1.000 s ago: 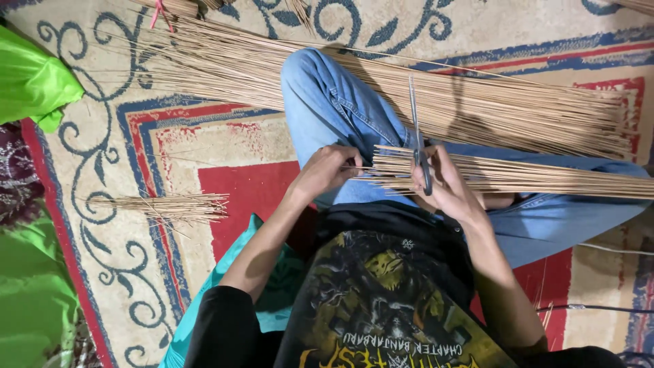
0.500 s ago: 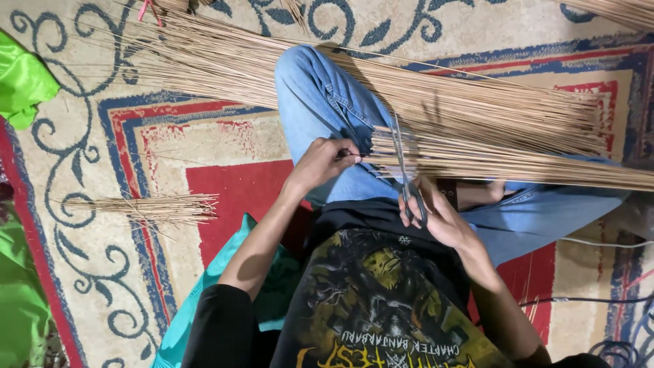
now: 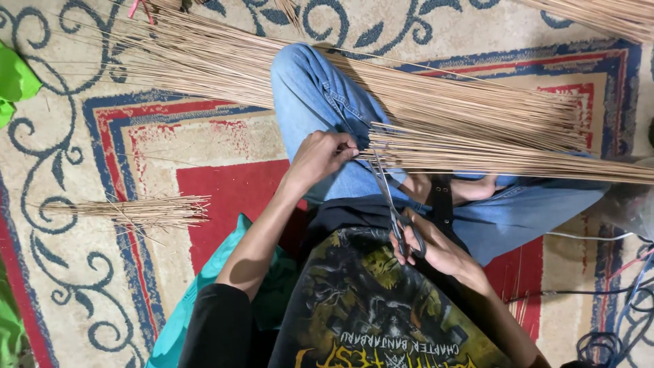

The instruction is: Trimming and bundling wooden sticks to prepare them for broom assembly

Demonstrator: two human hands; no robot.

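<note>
I sit cross-legged in blue jeans on a patterned carpet. My left hand pinches the cut ends of a bundle of thin tan sticks that lies across my lap and runs off to the right. My right hand is low near my belly, its fingers through the handles of a pair of dark scissors. The scissor blades point up toward the bundle's ends, just below my left fingers.
A large heap of long sticks fans across the carpet behind my knee. A small pile of short stick pieces lies at the left. Green cloth sits at the far left, a teal cloth by my left arm, cables at lower right.
My right hand with the scissors dropped from beside the bundle down toward my belly. The left hand stayed on the stick ends, and the camera view shifted slightly.
</note>
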